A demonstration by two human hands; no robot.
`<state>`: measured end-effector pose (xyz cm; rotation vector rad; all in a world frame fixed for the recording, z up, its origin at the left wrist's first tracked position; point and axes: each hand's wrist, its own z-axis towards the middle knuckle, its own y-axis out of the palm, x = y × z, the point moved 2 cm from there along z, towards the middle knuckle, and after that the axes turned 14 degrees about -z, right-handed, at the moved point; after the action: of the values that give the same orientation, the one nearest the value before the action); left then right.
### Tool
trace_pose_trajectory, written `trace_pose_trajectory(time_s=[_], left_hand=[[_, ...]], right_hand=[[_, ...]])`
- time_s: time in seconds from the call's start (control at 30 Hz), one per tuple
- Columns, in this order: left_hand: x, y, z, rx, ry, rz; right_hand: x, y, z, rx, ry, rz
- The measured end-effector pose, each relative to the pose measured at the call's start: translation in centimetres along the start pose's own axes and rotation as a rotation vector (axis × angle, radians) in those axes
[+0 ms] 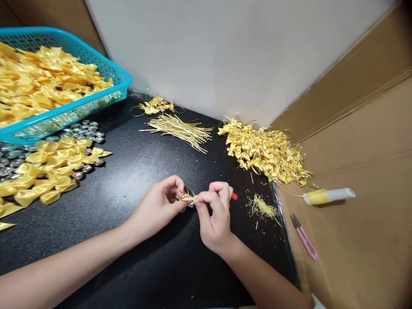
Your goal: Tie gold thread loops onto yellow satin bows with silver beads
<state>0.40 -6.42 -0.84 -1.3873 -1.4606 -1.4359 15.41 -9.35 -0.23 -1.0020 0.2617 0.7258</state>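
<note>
Over the middle of the black table, my left hand (164, 198) pinches a small yellow ribbon bow (186, 197) between thumb and fingers. My right hand (216, 210) is closed from the other side, thumb and forefinger pinching the bow's right end, where a thin gold cord seems to run. Something small and shiny shows just below the bow, partly covered by the fingers. Beyond the hands lies a bundle of cut gold cords (180, 131). A heap of bows with gold loops and silver beads (267, 150) sits to the right, against the wall.
A turquoise basket (96, 96) of yellow bows stands at the left, with loose bows (54, 167) and silver beads (88, 128) before it. Yellow thread scraps (263, 207), pink thread snips (304, 238) and a thread spool (328, 196) are at the right. A smaller group of looped bows (156, 105) lies behind.
</note>
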Motion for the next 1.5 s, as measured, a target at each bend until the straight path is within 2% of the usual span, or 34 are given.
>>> trace_pose_trajectory(time_s=[0.1,0.23,0.3,0.57,0.93,1.07,1.13,1.27,1.4,1.5], left_hand=[[-0.2,-0.4,0.7,0.027,-0.015,-0.009],[0.1,-0.6,1.3,0.056,-0.029,-0.012],[0.1,-0.5,1.4,0.058,-0.052,-0.019],[-0.1,-0.5,1.6,0.082,-0.09,0.007],[0.1,-0.5,1.6,0.067,-0.094,0.051],[0.0,-0.6,1.4,0.054,-0.059,0.052],[0.0,-0.4,1.3,0.046,-0.082,0.024],[0.0,-0.2,1.0,0.089,-0.222,-0.105],[-0.3,-0.5,0.9,0.135,-0.338,-0.264],[-0.5,-0.8,0.8,0.144,-0.354,-0.276]], right_hand=[[-0.3,-1.2,0.1,0.047,-0.006,0.156],[-0.5,-3.2,0.7,0.053,0.106,0.628],[-0.5,-4.0,1.1,0.035,0.14,0.74],[0.6,-6.2,2.7,0.194,0.152,0.685],[1.8,-6.9,3.0,0.259,0.176,0.691],[1.3,-5.7,2.4,0.187,0.214,0.795],[1.0,-4.4,1.8,0.087,0.278,0.855],[0.4,-1.8,0.4,-0.139,0.418,0.858],[0.8,-1.2,-0.4,-0.175,0.463,0.799],[1.3,-1.4,-0.6,-0.206,0.436,0.633]])
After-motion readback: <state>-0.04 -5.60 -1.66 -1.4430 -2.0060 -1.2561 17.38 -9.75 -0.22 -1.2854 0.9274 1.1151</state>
